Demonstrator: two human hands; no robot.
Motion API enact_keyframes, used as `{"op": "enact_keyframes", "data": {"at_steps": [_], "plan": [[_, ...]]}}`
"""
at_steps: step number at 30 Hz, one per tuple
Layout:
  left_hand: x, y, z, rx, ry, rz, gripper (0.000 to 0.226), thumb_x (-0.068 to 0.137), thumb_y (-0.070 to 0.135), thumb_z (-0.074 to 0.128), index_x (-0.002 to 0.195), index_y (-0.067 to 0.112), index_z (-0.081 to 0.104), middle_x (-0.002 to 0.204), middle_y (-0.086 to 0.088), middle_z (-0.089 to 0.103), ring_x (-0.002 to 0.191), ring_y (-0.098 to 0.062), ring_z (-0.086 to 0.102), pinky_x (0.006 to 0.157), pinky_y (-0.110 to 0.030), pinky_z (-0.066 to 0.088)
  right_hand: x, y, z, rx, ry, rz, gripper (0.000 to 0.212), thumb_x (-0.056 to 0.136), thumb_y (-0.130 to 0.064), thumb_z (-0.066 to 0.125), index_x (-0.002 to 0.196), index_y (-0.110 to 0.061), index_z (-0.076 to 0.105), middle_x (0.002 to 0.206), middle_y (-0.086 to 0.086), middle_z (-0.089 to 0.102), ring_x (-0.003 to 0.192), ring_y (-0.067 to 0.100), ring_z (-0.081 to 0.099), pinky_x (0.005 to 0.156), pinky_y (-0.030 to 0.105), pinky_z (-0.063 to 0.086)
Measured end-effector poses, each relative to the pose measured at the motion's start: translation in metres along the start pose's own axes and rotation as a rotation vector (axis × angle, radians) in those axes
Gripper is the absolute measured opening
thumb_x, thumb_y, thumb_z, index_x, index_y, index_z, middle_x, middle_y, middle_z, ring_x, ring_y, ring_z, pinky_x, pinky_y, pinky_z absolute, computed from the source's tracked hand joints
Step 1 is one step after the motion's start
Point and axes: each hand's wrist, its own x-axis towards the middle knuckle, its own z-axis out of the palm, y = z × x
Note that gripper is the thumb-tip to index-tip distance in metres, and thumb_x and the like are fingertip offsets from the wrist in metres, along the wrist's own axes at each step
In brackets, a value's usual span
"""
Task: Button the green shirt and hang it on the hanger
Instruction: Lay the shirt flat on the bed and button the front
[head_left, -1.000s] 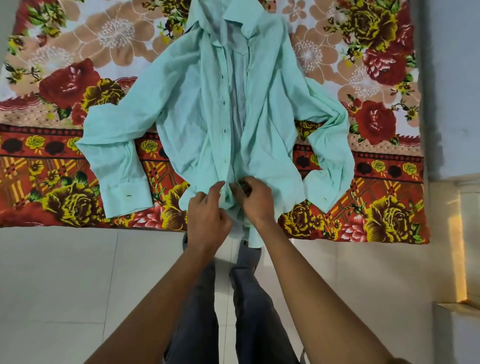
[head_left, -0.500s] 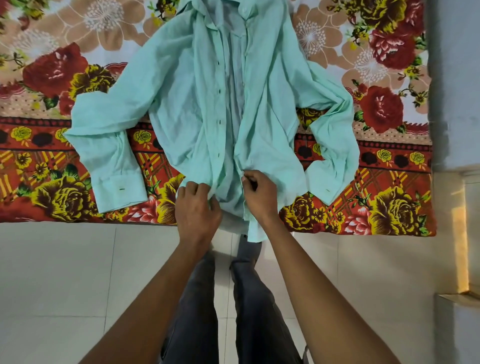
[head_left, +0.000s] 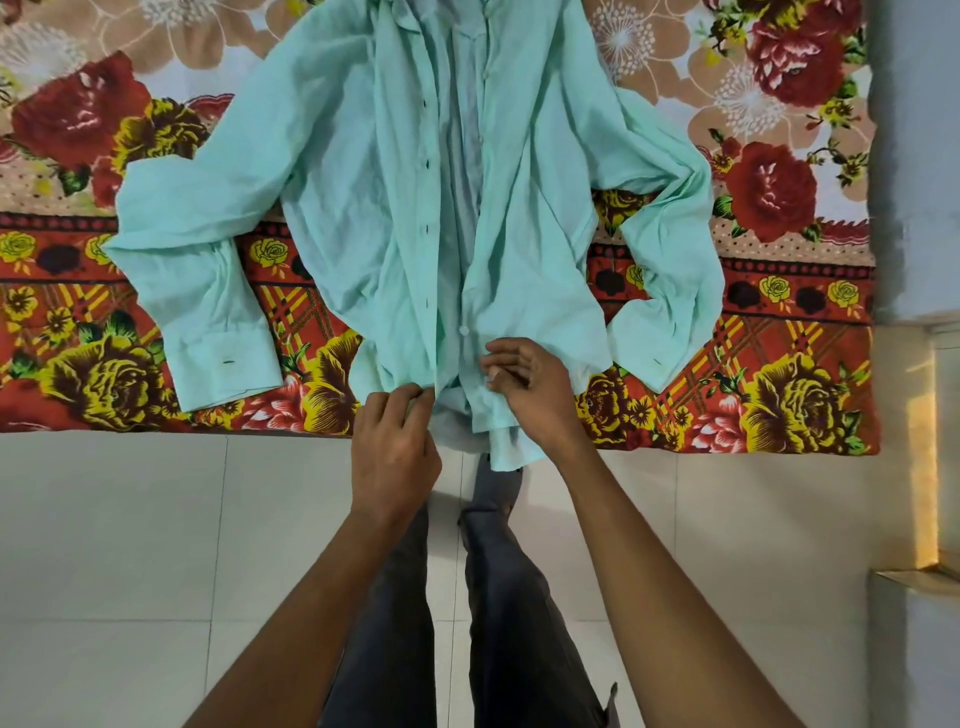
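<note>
One green shirt (head_left: 363, 171) lies front-up and unbuttoned on a floral bedsheet (head_left: 78, 130), collar toward the far edge of the view, both sleeves spread out to the sides and the tail hanging over the near edge of the bed toward the tiled floor (head_left: 130, 545). Two front panels are parted, with the lining visible between them. Along the left panel's placket I count four dark buttonholes; on the right panel one white button (head_left: 464, 330) shows clearly just above my right hand, and others higher up are too small to count with certainty. Each cuff shows one dark buttonhole. My left hand (head_left: 395, 447) pinches the lower edge of the left placket, fingers (head_left: 415, 397) curled onto the cloth. My right hand (head_left: 530, 389) grips the lower edge of the right placket, fingers curled round the fabric. The two hands are near each other but apart. My two legs in dark trousers (head_left: 509, 597) stand below the shirt tail. A pale wall (head_left: 914, 156) borders the bed at right.
</note>
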Motion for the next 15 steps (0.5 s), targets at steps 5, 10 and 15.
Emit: {"op": "enact_keyframes", "data": {"at_steps": [5, 10, 15], "plan": [[-0.006, -0.001, 0.001, 0.085, 0.043, 0.034, 0.047, 0.077, -0.013, 0.061, 0.120, 0.002, 0.073, 0.114, -0.018, 0.072, 0.089, -0.039, 0.062, 0.073, -0.046, 0.050, -0.004, 0.005, 0.013, -0.147, 0.025, -0.101, 0.019, 0.092, -0.006, 0.073, 0.110, -0.011, 0.075, 0.097, -0.007, 0.074, 0.087, -0.005, 0.068, 0.082, 0.011, 0.055], [-0.007, 0.015, 0.004, 0.046, -0.117, 0.130, 0.058, 0.072, -0.002, 0.050, 0.126, 0.004, 0.070, 0.104, -0.015, 0.070, 0.080, -0.037, 0.060, 0.069, -0.045, 0.048, -0.003, 0.002, 0.024, -0.179, 0.170, -0.201, 0.017, 0.094, -0.011, 0.071, 0.110, -0.011, 0.074, 0.099, -0.001, 0.076, 0.090, 0.007, 0.071, 0.085, 0.019, 0.058], [0.021, 0.011, -0.004, -0.155, 0.120, -0.076, 0.028, 0.086, 0.013, 0.061, 0.110, 0.006, 0.072, 0.095, -0.012, 0.068, 0.085, -0.031, 0.061, 0.070, -0.040, 0.051, 0.013, -0.008, 0.030, -0.164, 0.240, -0.217, 0.017, 0.093, -0.015, 0.072, 0.109, -0.010, 0.076, 0.100, 0.000, 0.078, 0.092, 0.009, 0.072, 0.089, 0.021, 0.058]]}}
